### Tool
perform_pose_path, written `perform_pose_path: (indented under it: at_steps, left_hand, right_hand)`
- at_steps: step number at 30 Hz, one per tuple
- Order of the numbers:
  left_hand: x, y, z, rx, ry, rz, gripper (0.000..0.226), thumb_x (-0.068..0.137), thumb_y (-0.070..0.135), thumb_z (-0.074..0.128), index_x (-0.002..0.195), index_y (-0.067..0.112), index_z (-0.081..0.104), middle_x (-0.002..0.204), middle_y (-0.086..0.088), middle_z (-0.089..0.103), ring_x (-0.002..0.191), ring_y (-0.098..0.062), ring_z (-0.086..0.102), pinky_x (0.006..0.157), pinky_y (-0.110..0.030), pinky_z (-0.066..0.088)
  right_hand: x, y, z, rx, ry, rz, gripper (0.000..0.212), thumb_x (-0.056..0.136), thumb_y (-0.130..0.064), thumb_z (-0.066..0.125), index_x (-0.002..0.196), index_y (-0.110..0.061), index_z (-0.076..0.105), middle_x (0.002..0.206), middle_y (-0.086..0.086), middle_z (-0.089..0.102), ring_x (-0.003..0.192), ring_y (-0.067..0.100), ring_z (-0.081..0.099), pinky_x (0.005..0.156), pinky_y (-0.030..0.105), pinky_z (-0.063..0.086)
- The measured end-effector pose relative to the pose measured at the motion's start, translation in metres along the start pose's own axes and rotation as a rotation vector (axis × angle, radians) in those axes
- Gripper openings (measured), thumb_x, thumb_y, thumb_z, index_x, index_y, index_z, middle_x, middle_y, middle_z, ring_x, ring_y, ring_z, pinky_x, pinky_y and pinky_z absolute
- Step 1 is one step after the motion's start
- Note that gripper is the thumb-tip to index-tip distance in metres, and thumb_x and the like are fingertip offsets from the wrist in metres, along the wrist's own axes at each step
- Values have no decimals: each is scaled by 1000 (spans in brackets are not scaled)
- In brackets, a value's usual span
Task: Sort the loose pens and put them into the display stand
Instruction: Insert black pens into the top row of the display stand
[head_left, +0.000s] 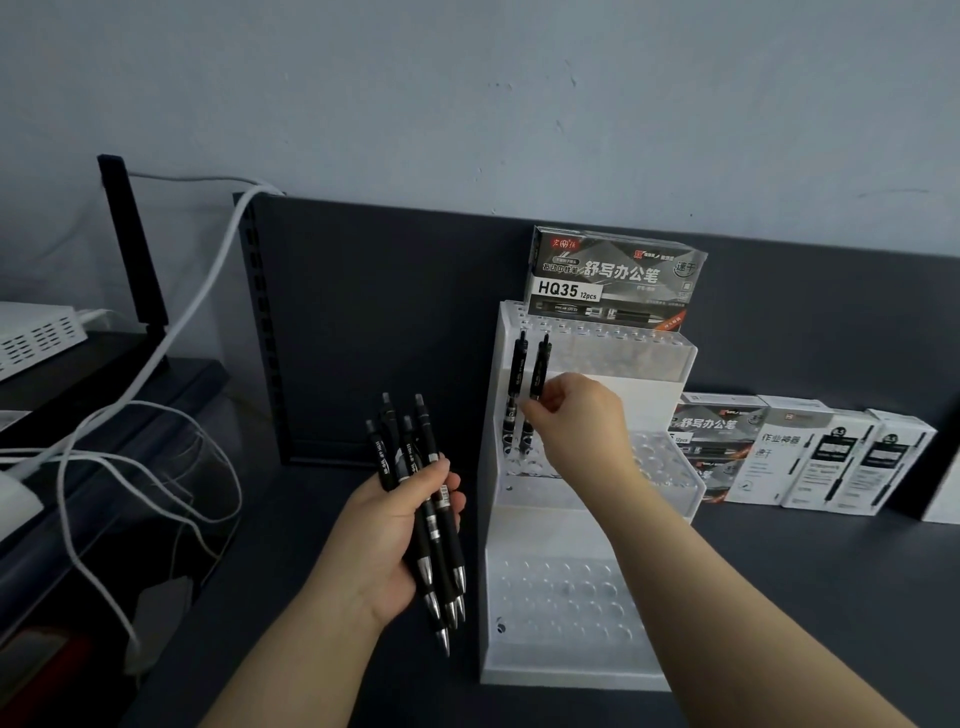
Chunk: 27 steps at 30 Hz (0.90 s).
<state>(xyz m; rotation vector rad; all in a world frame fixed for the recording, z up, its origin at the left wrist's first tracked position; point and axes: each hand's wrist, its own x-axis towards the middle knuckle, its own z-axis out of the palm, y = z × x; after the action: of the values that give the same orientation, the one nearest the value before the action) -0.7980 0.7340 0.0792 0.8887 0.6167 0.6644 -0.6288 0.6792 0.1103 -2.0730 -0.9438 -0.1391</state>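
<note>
A white tiered display stand with rows of round holes stands on the dark shelf, right of centre. My left hand grips a bundle of several black pens, tips pointing down. My right hand pinches one black pen that stands upright over the left end of the stand's middle tier. Just left of it another black pen stands in a hole. Whether the held pen's tip sits in a hole is hidden by my fingers.
A pen box marked HQ35 sits on top of the stand. More pen boxes line the back wall on the right. White cables hang over the dark shelf edge on the left.
</note>
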Motion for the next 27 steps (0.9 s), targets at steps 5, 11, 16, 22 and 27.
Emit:
perform_pose_path:
  at_steps: [5,11,16,22,27]
  left_hand:
    - [-3,0,1,-4,-3,-7,8,81,13,68,88,9,66,66,0,68,63,-14,65,64,-30,51]
    - [-6,-1,2,26,-34,1,8,79,12,68,87,10,68,68,0,70,63,-13,67,65,-30,51]
    - [-6,-2,5,36,-40,3,9,79,11,68,88,10,68,68,0,70,63,-13,67,65,-30,51]
    - [-7,-1,4,40,-49,5,11,79,10,68,90,9,68,69,-1,70,62,-13,67,65,-30,51]
    - [-6,-1,5,49,-58,10,13,78,11,68,90,9,68,70,-1,71,63,-13,68,66,-31,51]
  right_hand:
    - [-3,3,0,72,-4,16,16,88,-25,63,96,-12,62,77,-4,59,77,15,57,65,22,40]
    - [-10,4,-4,117,84,-6,22,86,-22,65,105,-13,57,82,-5,57,69,2,50,58,12,35]
    - [-7,-1,-6,44,35,-6,29,89,-27,61,112,-10,59,93,0,62,80,14,53,68,23,38]
    - [-5,-1,-4,-33,-48,-7,25,91,-27,58,90,-4,67,80,10,68,75,25,60,65,28,43]
    - [-5,-1,-4,-49,-51,-21,27,90,-26,58,91,0,65,82,13,68,78,28,61,69,34,48]
